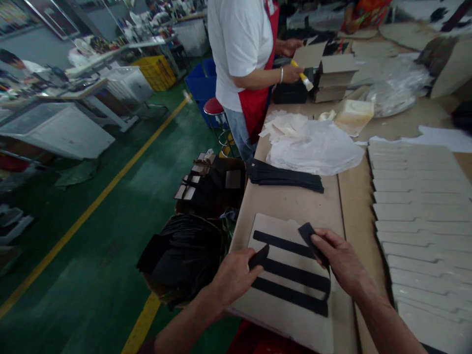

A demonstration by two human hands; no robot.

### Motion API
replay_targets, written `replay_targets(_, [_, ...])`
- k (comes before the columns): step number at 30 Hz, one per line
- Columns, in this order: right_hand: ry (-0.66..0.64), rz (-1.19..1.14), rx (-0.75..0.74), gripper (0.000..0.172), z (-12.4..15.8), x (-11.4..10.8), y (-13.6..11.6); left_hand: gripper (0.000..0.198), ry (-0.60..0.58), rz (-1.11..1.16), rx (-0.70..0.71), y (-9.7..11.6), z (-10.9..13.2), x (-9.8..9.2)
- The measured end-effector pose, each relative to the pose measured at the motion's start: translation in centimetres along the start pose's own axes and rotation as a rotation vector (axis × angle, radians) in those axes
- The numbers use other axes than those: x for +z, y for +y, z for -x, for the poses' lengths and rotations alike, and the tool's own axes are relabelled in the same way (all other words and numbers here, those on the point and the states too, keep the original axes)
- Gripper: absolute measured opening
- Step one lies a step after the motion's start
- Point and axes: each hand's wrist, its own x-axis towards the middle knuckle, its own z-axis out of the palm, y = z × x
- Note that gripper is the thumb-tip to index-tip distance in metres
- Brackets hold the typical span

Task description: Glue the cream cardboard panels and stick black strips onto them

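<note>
A beige board (313,322) lies on the near end of the table, with black strips (291,294) laid across it in roughly parallel rows. Over the board's left side, my left hand (236,274) is closed on a dark, narrow strip-like piece (260,256). My right hand (334,248), above the board's right side, pinches a black strip (307,233) between thumb and fingers. Whether both hands hold one and the same strip cannot be made out. Farther up the table sits a stack of black strips (283,176).
White sheets (313,147) are piled beyond the strips. Overlapping beige boards (424,221) line the right side. A co-worker (243,59) holds a yellow-handled brush (302,76) by boxes. Boxes of black pieces (184,250) stand on the floor at left.
</note>
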Motion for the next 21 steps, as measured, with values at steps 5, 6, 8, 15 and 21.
replay_targets(5, [-0.15,0.619,-0.076,0.024,-5.9,3.2,-0.3,0.028,0.093,-0.284,0.242,-2.8,-5.2,0.9])
replay_targets(6, [-0.14,0.694,-0.119,0.024,-6.9,4.0,-0.3,0.033,0.102,-0.291,0.263,-3.4,-6.2,1.5])
replay_targets(8, [-0.139,0.803,-0.188,0.023,-8.7,5.5,0.0,0.039,0.124,-0.303,0.293,-4.5,-7.6,2.8])
replay_targets(15, [-0.191,0.948,-0.276,0.02,-11.6,8.6,2.0,0.054,0.194,-0.326,0.362,-6.6,-8.4,5.0])
replay_targets(21, [-0.183,1.081,-0.316,0.015,-12.4,9.5,2.9,0.054,0.23,-0.344,0.389,-7.0,-8.6,5.1])
